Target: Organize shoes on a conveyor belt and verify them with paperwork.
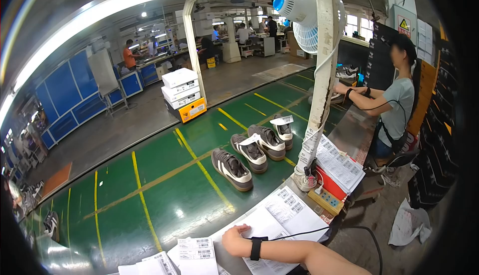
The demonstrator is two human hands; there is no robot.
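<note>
My right hand [233, 239] lies on white sheets of barcode labels [279, 215] at the near edge of a green conveyor belt [164, 190]. Its fingers are curled under and partly hidden, and a black strap circles the wrist. A black cable runs from the strap off to the right. More label sheets [195, 255] lie just left of the hand. Three grey sneakers with white stripes [232, 169] [249, 153] [268, 141] stand in a row on the belt beyond the hand, with a fourth shoe [283, 128] behind them. My left hand is out of view.
A white post [322, 75] rises right of the shoes, carrying a fan [299, 13] and hanging label sheets [339, 163]. A yellow power strip [327, 200] lies at its foot. A co-worker [394, 105] works at the belt's far right. Stacked white boxes [180, 88] stand across the belt.
</note>
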